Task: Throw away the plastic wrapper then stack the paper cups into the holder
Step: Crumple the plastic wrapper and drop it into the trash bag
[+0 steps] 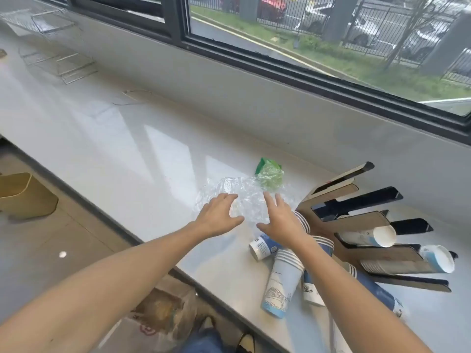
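Nearest the camera, several stacks of blue-and-white paper cups point(281, 281) are lying on their sides at the front edge of the white counter point(122, 138), partly hidden under the right forearm. Just beyond them, both bare hands are reaching forward, palms down, with fingers spread apart and nothing gripped. The left hand point(216, 216) is hovering over the near left part of the clear, crumpled plastic wrapper point(244, 193); whether it is touching the film I cannot tell. The right hand point(280, 217) is sitting at the wrapper's right side, its fingertips over the crinkled plastic. The wrapper is lying flat on the counter between and just past the hands, and its far end is showing a bunched green printed part point(269, 173). To the right, the wooden cup holder point(356, 222) is standing with dark slanted slots, and cups are already resting in two of its lower slots, open mouths facing outward. Farther back, wire racks point(58, 59) are sitting on the counter at far left, and the window point(331, 47) is running along the wall behind.
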